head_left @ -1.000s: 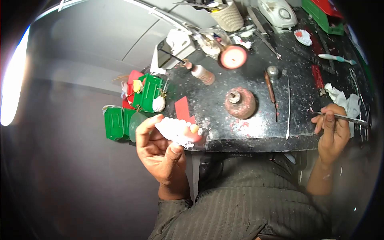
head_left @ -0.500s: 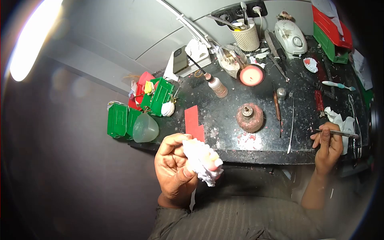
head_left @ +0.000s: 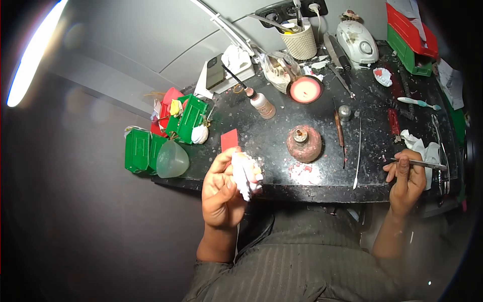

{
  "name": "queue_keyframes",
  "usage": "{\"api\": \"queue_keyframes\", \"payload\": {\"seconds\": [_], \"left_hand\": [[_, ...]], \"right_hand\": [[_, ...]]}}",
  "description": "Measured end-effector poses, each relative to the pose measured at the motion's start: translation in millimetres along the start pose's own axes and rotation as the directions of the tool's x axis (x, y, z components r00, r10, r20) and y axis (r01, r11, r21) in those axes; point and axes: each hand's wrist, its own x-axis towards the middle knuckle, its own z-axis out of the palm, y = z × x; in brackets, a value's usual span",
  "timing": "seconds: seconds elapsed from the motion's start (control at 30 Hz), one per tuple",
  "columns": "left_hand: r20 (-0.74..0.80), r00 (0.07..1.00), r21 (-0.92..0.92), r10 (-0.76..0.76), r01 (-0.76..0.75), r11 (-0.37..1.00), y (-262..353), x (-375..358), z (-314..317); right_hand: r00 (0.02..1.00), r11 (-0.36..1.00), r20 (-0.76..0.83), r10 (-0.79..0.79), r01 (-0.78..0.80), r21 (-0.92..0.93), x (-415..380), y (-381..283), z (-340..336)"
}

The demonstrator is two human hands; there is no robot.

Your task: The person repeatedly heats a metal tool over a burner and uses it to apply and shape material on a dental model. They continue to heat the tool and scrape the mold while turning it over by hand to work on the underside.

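My left hand (head_left: 217,196) pinches a white plaster dental cast (head_left: 242,176) between thumb and fingers, held up over the front edge of the black bench. Part of the cast's face is bright and washed out. Just behind it lies a red wax sheet (head_left: 229,139), its lower end hidden by my fingers. On the right, my right hand (head_left: 406,183) is closed around a slim metal hand tool (head_left: 427,164), held sideways near the bench edge. Crumpled white tissue (head_left: 431,152) lies beside that hand.
A round glass spirit lamp (head_left: 304,146) stands mid-bench, pink scraps before it. Behind are a pink wax dish (head_left: 305,89) and dropper bottle (head_left: 263,105). A wooden-handled tool (head_left: 339,132), toothbrush (head_left: 418,103) and red-handled knife (head_left: 393,122) lie right. Green boxes (head_left: 137,151) and a translucent bowl (head_left: 172,160) sit left.
My left hand has moved farther from me and turned the cast, which shows narrower. It covers more of the red sheet. My right hand keeps its hold; the whole view has shifted slightly.
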Motion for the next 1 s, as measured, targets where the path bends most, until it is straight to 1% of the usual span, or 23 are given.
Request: {"api": "queue_keyframes", "payload": {"seconds": [0.07, 0.1, 0.17, 0.2, 0.27, 0.3, 0.33, 0.4, 0.43, 0.47, 0.53, 0.57, 0.63, 0.67, 0.77, 0.83, 0.87, 0.93, 0.97, 1.0], "left_hand": [[0.096, 0.993, -0.233, -0.067, 0.088, 0.969, -9, 4, -17], [0.092, 0.994, -0.243, -0.064, 0.085, 0.966, -10, 2, -18], [0.034, 0.988, -0.316, -0.147, 0.151, 0.937, -10, 0, -14], [0.027, 0.99, -0.329, -0.141, 0.142, 0.934, -11, -1, -16], [0.185, 0.97, -0.446, -0.155, 0.223, 0.867, -11, -1, -22], [0.207, 0.963, -0.474, -0.17, 0.251, 0.844, -11, -2, -24], [0.203, 0.966, -0.486, -0.162, 0.243, 0.84, -12, -4, -25], [0.232, 0.945, -0.598, -0.232, 0.327, 0.732, -15, -6, -27], [0.274, 0.935, -0.649, -0.227, 0.353, 0.674, -16, -6, -28], [0.275, 0.936, -0.655, -0.218, 0.349, 0.67, -18, -8, -28], [0.26, 0.925, -0.75, -0.277, 0.375, 0.546, -19, -9, -25], [0.263, 0.925, -0.752, -0.274, 0.375, 0.542, -17, -10, -22], [0.234, 0.911, -0.801, -0.34, 0.379, 0.463, -13, -10, -15], [0.236, 0.911, -0.802, -0.339, 0.379, 0.461, -14, -11, -15], [0.264, 0.903, -0.763, -0.339, 0.41, 0.499, -16, -12, -17], [0.316, 0.885, -0.702, -0.342, 0.46, 0.544, -17, -14, -19], [0.315, 0.885, -0.703, -0.342, 0.46, 0.542, -17, -15, -19], [0.364, 0.873, -0.666, -0.325, 0.488, 0.564, -18, -15, -19], [0.364, 0.873, -0.668, -0.325, 0.488, 0.562, -19, -16, -17], [0.312, 0.888, -0.668, -0.337, 0.457, 0.587, -18, -16, -14]], "right_hand": [[1.0, 1.0, -0.002, 0.011, -0.011, 0.006, 0, 0, 1], [1.0, 1.0, 0.008, 0.007, -0.007, 0.015, 0, 0, 1], [1.0, 1.0, 0.007, 0.014, -0.014, 0.009, 0, 0, 2], [1.0, 1.0, -0.003, 0.022, -0.022, 0.012, 0, 1, 3], [1.0, 1.0, 0.007, 0.02, -0.02, 0.008, 0, 2, 4], [1.0, 1.0, 0.003, 0.022, -0.022, 0.012, 0, 3, 4], [1.0, 1.0, 0.016, 0.016, -0.016, 0.005, 0, 4, 4], [0.999, 0.999, 0.009, 0.037, -0.037, 0.005, 0, 6, 3], [0.999, 0.999, 0.011, 0.037, -0.037, 0.0, 0, 7, 3], [0.999, 1.0, 0.018, 0.03, -0.03, -0.004, -1, 7, 3], [0.999, 0.999, 0.012, 0.046, -0.046, -0.005, -1, 7, 4], [0.999, 0.999, 0.002, 0.045, -0.045, -0.007, 0, 6, 5], [0.999, 0.999, 0.01, 0.037, -0.037, -0.007, 0, 4, 7], [0.999, 0.999, 0.018, 0.033, -0.033, -0.002, 0, 3, 7], [0.999, 0.999, 0.007, 0.032, -0.032, -0.004, 1, 2, 9], [1.0, 1.0, 0.012, 0.029, -0.029, -0.002, 1, 3, 9], [1.0, 1.0, 0.016, 0.026, -0.026, 0.0, 1, 3, 9], [1.0, 1.0, 0.013, 0.023, -0.023, -0.003, 1, 0, 11], [1.0, 1.0, 0.007, 0.018, -0.018, -0.004, 1, -1, 12], [1.0, 1.0, 0.008, 0.018, -0.018, -0.006, 1, 0, 11]]}}
